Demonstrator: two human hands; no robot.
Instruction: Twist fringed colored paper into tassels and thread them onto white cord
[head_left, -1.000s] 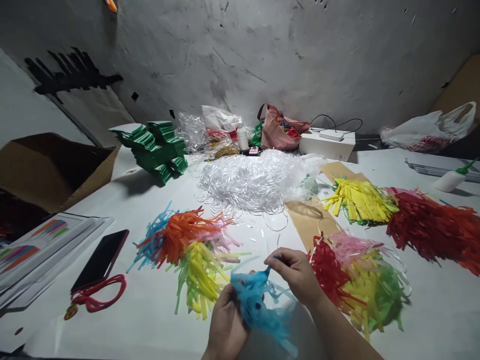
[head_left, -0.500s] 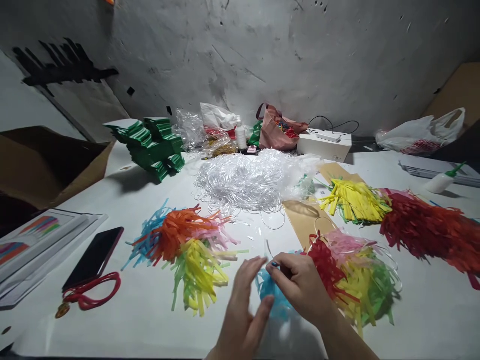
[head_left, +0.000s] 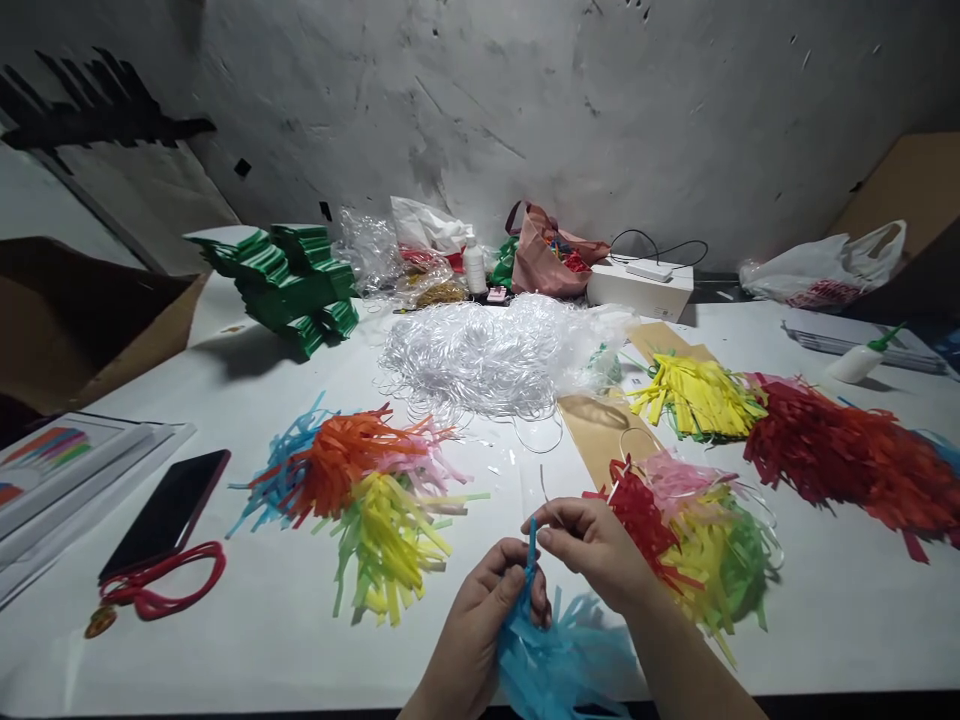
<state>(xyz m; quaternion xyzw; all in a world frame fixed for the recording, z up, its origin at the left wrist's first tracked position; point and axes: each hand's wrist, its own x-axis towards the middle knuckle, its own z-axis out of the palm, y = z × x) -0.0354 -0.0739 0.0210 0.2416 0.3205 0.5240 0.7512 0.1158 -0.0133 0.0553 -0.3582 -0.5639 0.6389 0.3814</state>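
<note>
A blue fringed paper tassel [head_left: 559, 660] hangs at the table's near edge between both hands. My left hand [head_left: 476, 625] is closed around its gathered neck from the left. My right hand [head_left: 592, 550] pinches the twisted blue top just above the left fingers. A thin clear loop of string rises beside the right fingers. Right of my right hand lies a pile of red, pink, yellow and green tassels [head_left: 697, 535]. To the left lies a pile of orange, blue, pink and yellow tassels [head_left: 367, 490].
A heap of clear string [head_left: 487, 355] sits mid-table, with yellow tassels [head_left: 697, 395] and red tassels [head_left: 847, 455] at right. A black phone [head_left: 166, 512] with a red lanyard lies left, near papers, a cardboard box [head_left: 90, 320] and green paper stacks [head_left: 289, 285]. Bags, a white box and glue bottles line the back.
My left hand, spread open half a second ago, has closed around the blue tassel's neck. The right hand kept its pinch on the top. The view shifted slightly leftward.
</note>
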